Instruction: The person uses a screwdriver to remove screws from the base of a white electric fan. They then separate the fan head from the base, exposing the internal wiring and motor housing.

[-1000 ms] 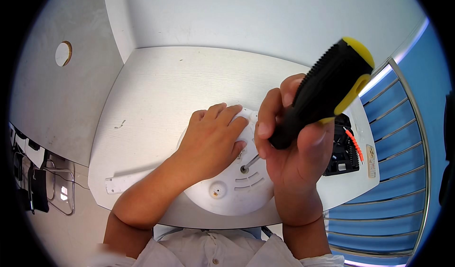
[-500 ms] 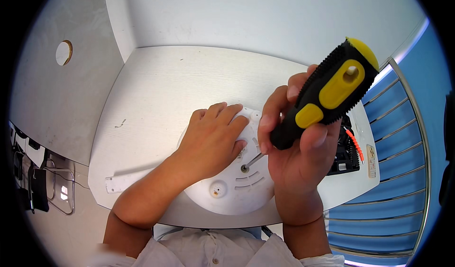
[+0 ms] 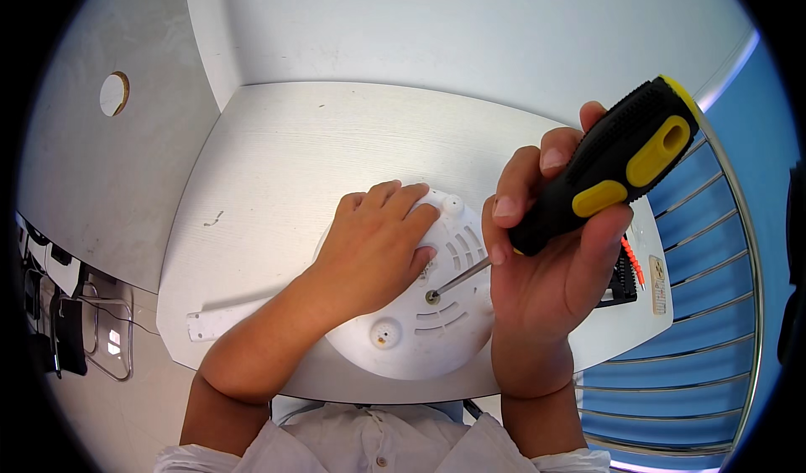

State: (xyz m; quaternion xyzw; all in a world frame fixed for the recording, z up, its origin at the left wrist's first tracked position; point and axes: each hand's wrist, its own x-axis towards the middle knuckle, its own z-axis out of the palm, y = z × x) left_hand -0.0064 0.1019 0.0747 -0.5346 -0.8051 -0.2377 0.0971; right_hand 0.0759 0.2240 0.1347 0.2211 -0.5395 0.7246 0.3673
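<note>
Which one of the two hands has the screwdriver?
The right hand: its fingers hold the black-and-yellow screwdriver. The left hand holds no tool and rests palm-down on the round white piece.

On your R, nr the edge of the desk [image 3: 252, 154], you've got a partly hidden black case [image 3: 624, 287] w/ an orange flexible rod [image 3: 634, 263] & a pale label [image 3: 658, 287] close by; past that edge, a silver rail [image 3: 750, 246] w/ bars fronts a blue wall [image 3: 768, 129]. To your L there's a grey panel [image 3: 59, 154] w/ a round hole, plus a metal tube frame [image 3: 130, 339] on the pale floor [image 3: 126, 414]; straight ahead, a white wall [image 3: 470, 28] backs the desk.
</note>
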